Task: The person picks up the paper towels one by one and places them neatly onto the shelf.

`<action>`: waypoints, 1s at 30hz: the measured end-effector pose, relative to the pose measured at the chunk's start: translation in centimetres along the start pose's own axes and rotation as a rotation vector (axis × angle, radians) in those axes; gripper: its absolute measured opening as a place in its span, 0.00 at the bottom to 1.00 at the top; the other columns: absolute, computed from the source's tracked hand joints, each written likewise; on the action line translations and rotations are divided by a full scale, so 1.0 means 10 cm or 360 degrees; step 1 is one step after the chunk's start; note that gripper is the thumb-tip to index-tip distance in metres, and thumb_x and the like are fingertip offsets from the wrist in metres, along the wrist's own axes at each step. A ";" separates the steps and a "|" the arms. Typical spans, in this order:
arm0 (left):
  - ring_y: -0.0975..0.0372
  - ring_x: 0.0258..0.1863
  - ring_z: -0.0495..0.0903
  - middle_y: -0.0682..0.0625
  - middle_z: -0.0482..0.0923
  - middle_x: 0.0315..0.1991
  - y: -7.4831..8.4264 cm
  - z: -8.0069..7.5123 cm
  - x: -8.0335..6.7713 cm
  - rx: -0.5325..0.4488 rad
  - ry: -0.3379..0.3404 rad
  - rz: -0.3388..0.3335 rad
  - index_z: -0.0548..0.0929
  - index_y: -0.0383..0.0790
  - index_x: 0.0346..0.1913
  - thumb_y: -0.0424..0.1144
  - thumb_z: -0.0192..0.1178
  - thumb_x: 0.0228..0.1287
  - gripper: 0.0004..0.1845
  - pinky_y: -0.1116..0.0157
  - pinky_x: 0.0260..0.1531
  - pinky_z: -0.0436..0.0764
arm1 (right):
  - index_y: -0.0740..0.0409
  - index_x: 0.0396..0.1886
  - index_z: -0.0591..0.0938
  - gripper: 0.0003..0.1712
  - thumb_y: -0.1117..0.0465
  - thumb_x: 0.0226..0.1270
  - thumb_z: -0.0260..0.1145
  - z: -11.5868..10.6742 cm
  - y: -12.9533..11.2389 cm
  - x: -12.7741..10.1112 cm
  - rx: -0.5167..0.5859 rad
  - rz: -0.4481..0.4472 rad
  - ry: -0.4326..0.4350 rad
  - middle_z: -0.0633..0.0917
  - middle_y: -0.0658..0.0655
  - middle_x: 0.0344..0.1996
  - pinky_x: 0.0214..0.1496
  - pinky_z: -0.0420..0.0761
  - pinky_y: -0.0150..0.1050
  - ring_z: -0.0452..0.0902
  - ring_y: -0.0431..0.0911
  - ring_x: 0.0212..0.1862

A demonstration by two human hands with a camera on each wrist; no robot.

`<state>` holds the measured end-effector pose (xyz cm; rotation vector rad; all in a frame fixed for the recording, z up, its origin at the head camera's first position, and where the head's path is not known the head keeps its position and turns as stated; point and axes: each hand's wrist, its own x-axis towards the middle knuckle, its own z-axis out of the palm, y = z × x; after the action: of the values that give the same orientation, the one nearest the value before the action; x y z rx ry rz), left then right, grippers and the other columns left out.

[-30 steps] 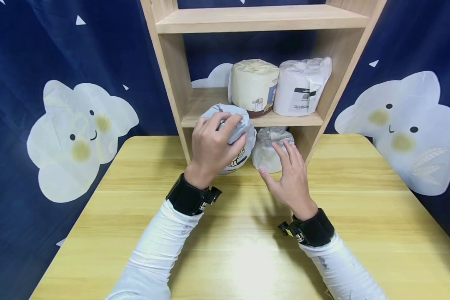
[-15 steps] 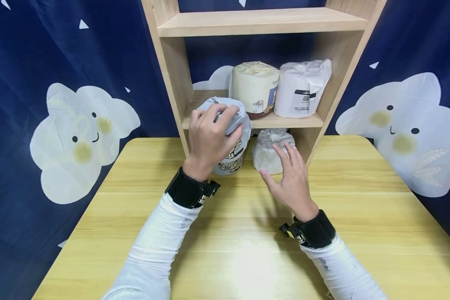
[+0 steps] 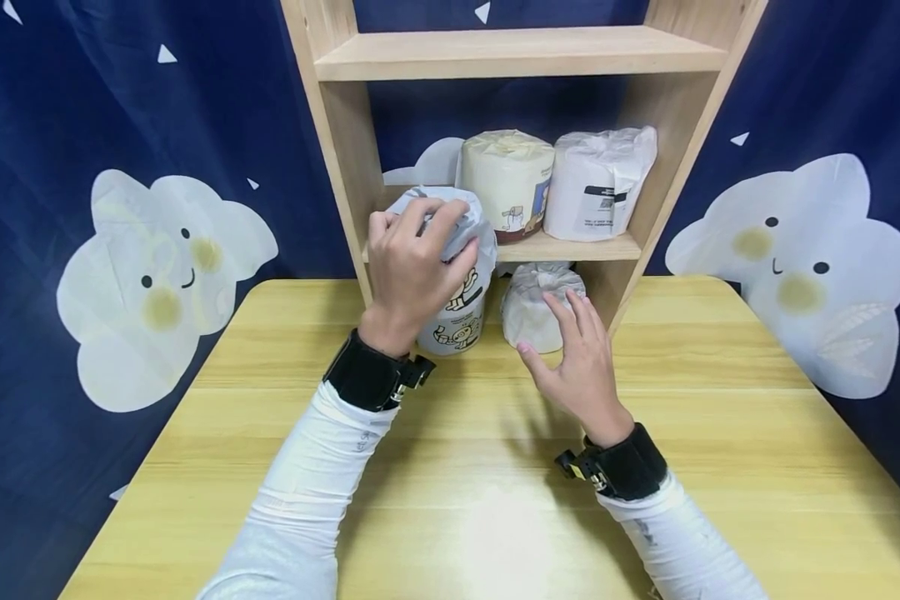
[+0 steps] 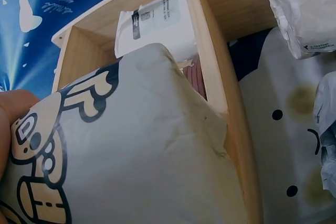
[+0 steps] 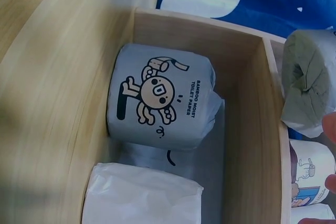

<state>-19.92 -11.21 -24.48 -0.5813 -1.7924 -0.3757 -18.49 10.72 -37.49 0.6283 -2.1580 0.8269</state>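
Note:
My left hand [image 3: 416, 267] grips a grey-blue paper-wrapped toilet paper roll [image 3: 482, 246] from above, at the left front of the middle shelf. Its cartoon print faces the left wrist camera, where the toilet paper roll [image 4: 147, 145] fills much of the view. Below it, a similar cartoon-printed roll [image 3: 453, 332] stands in the bottom compartment; its lettering reads "bamboo moist toilet paper" in the right wrist view. My right hand [image 3: 581, 367] is spread in front of a white wrapped roll [image 3: 528, 312] there. Whether its fingertips touch that roll, I cannot tell.
On the middle shelf [image 3: 555, 247] stand a cream printed roll [image 3: 506, 179] and a white roll with a black label [image 3: 596, 183], side by side. The wooden rack rises from the yellow wood-grain table [image 3: 487, 467]. A dark blue cloud-patterned curtain [image 3: 195, 108] hangs behind.
My left hand has raised the toilet paper roll slightly toward the middle shelf, uncovering more of the cartoon roll below. My right hand has stayed nearly in place.

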 end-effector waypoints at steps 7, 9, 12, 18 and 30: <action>0.52 0.37 0.81 0.41 0.82 0.37 -0.03 -0.02 0.02 0.0003 0.0041 -0.0004 0.84 0.38 0.42 0.40 0.69 0.54 0.14 0.51 0.32 0.68 | 0.63 0.66 0.71 0.40 0.46 0.57 0.65 0.03 0.00 -0.02 -0.0005 -0.0023 0.0011 0.68 0.74 0.63 0.69 0.52 0.62 0.60 0.67 0.67; 0.51 0.37 0.81 0.41 0.82 0.37 -0.03 -0.02 0.05 0.0002 0.0073 -0.0001 0.84 0.38 0.42 0.40 0.69 0.54 0.14 0.51 0.32 0.67 | 0.62 0.66 0.71 0.40 0.46 0.58 0.65 0.03 0.00 -0.03 -0.0006 -0.0020 0.0005 0.68 0.74 0.64 0.69 0.52 0.62 0.59 0.66 0.67; 0.51 0.37 0.81 0.41 0.82 0.36 -0.04 -0.02 0.10 0.0007 0.0133 -0.0004 0.84 0.38 0.42 0.40 0.70 0.54 0.14 0.51 0.31 0.66 | 0.62 0.66 0.70 0.40 0.46 0.58 0.65 0.03 0.00 -0.03 -0.0005 -0.0013 -0.0010 0.68 0.73 0.64 0.69 0.52 0.62 0.59 0.66 0.68; 0.52 0.38 0.81 0.42 0.82 0.37 -0.11 0.00 0.15 0.0057 0.0140 -0.0042 0.84 0.39 0.42 0.40 0.70 0.54 0.13 0.50 0.32 0.66 | 0.62 0.66 0.70 0.39 0.46 0.59 0.64 0.03 0.00 -0.03 -0.0004 -0.0016 -0.0017 0.68 0.73 0.64 0.69 0.53 0.63 0.59 0.67 0.67; 0.54 0.40 0.81 0.43 0.83 0.41 -0.21 0.17 0.18 0.0124 -0.0072 -0.0079 0.84 0.41 0.45 0.40 0.66 0.59 0.12 0.49 0.36 0.66 | 0.61 0.67 0.70 0.39 0.47 0.58 0.66 0.00 0.01 -0.03 -0.0018 0.0017 -0.0049 0.67 0.73 0.65 0.68 0.54 0.64 0.58 0.66 0.68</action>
<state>-22.85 -11.65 -23.13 -0.4947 -1.8588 -0.3274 -18.41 10.81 -37.75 0.6278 -2.1939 0.8151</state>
